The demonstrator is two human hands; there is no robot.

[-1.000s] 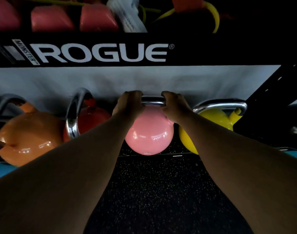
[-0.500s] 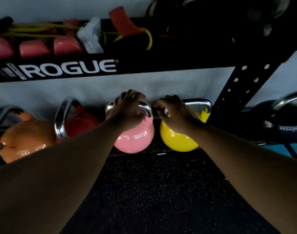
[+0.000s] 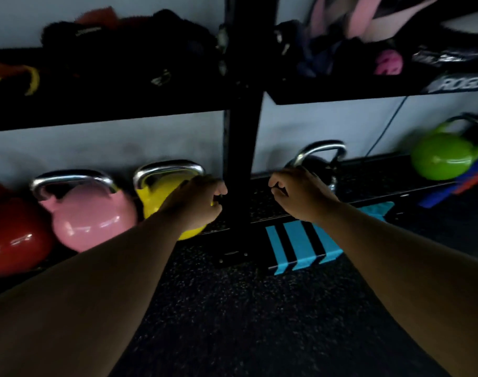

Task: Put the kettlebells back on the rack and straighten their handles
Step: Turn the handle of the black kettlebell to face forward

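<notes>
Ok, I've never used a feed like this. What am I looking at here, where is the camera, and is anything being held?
There is no machine here: a person wears one wide-angle camera on the head, looking forward and down, so the two bare forearms are their own. Ahead is a black storage rack. On its bottom shelf stand, from the left, a red kettlebell, a pink kettlebell and a yellow kettlebell; past the upright, a black kettlebell and a green kettlebell. The left hand hangs loosely curled in front of the yellow one, holding nothing. The right hand is at the black one's handle; I cannot tell whether it touches. The picture is blurred.
</notes>
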